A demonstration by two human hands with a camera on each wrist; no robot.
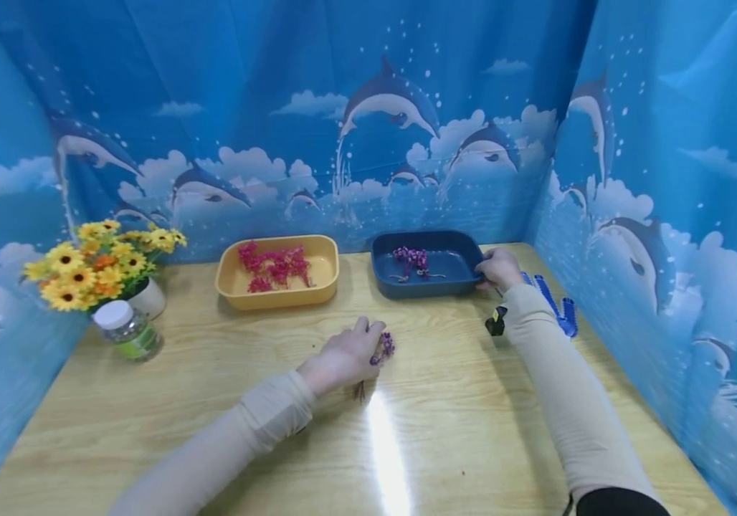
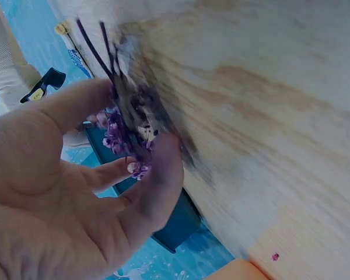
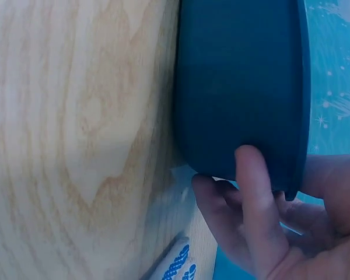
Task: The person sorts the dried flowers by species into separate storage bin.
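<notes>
Over the middle of the table, my left hand [image 1: 345, 356] holds a small sprig of purple flowers [image 1: 385, 347]. In the left wrist view, thumb and fingers close around the purple sprig [image 2: 114, 133], its dark stems pointing away from the blossoms. My right hand [image 1: 501, 268] grips the right end of a dark blue basin [image 1: 429, 289]; the right wrist view has the fingers [image 3: 254, 181] against the basin's outer wall [image 3: 239, 87] and rim. Inside that basin lie more purple flowers [image 1: 411, 259]. Left of it, a yellow basin [image 1: 281, 301] contains pink flowers [image 1: 277, 266].
At the left stand a potted bunch of yellow flowers [image 1: 84, 272] and a clear jar [image 1: 132, 337] with a white lid. A small black object [image 1: 495, 321] and a blue-patterned item [image 1: 565, 315] lie near the right arm. A dolphin-print curtain [image 1: 278, 129] borders the table.
</notes>
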